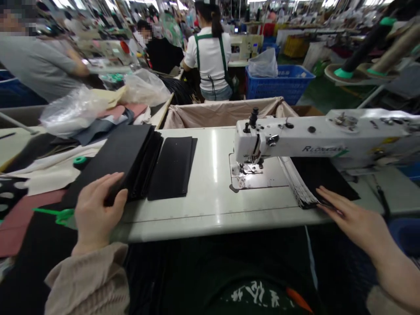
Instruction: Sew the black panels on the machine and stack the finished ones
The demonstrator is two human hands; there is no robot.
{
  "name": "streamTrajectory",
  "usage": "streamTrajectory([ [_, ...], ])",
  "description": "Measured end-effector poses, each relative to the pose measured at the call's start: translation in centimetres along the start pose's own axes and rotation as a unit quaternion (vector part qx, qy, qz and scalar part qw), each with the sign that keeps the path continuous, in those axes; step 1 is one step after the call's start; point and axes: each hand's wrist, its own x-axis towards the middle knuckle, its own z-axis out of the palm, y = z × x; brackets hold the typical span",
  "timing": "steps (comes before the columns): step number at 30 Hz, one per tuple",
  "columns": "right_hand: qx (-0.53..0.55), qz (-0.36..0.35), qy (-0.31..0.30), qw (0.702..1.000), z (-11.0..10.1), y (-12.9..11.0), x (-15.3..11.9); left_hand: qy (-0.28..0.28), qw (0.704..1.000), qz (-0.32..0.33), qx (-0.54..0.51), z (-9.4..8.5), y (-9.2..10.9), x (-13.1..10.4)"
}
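Observation:
My left hand (98,210) rests at the near end of a tall stack of black flat pieces (121,148), fingers over its top and thumb spread apart. Right of that stack lies a lower pile of black rectangular pieces (172,166). My right hand (354,218) has its fingers stretched over the near edge of another black stack (323,177), with the thumb low at that edge. This stack shows pale layered edges on its left side and lies partly under the arm of a white sewing machine (295,135). The needle area (251,168) is apart from both hands.
Fabric scraps (49,166) and clear plastic bags (78,109) crowd the left. A cloth-lined bin (223,113) stands behind the table (206,210). Farther back are a blue crate (278,83) and co-workers (210,57). Thread cones (364,48) stand at right.

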Motion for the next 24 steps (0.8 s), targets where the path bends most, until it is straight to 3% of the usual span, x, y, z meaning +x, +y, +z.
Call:
streamTrajectory([
  [3, -0.011, -0.042, 0.0, 0.999, -1.5, 0.0, -0.1, 0.031, 0.998, 0.021, -0.048, 1.9, 3.7, -0.4],
  [5, 0.014, -0.076, 0.041, 0.996, -2.7, -1.7, -0.1, 0.0, 0.992, 0.051, -0.112, 3.3, 7.8, -0.6],
  [7, 0.067, -0.132, 0.062, 0.987, -3.5, -5.1, 0.0, -0.057, 0.974, 0.091, -0.198, 4.7, 12.8, -0.6],
  [9, 0.145, -0.207, 0.005, 0.967, -3.3, -9.7, 0.1, -0.131, 0.942, 0.13, -0.281, 6.1, 17.9, -0.5],
  [11, 0.221, -0.26, -0.091, 0.936, -2.1, -14.3, 0.2, -0.241, 0.889, 0.19, -0.339, 7.8, 22.5, -0.8],
  [13, 0.285, -0.279, -0.167, 0.902, -0.2, -17.7, 0.5, -0.348, 0.835, 0.257, -0.341, 9.6, 25.5, -1.8],
  [15, 0.367, -0.285, -0.233, 0.854, 1.8, -19.1, 1.4, -0.409, 0.807, 0.3, -0.303, 11.2, 26.5, -3.6],
  [17, 0.43, -0.266, -0.253, 0.825, 3.7, -19.0, 3.1, -0.426, 0.813, 0.304, -0.256, 12.0, 25.6, -5.7],
  [19, 0.419, -0.216, -0.201, 0.859, 5.5, -18.0, 5.6, -0.412, 0.844, 0.269, -0.211, 11.8, 23.7, -7.5],
  [21, 0.307, -0.154, -0.141, 0.929, 7.5, -17.1, 8.4, -0.394, 0.875, 0.223, -0.173, 10.9, 21.6, -8.3],
  [24, 0.129, -0.119, -0.146, 0.974, 10.0, -16.5, 11.5, -0.386, 0.894, 0.181, -0.14, 9.8, 19.6, -7.9],
])
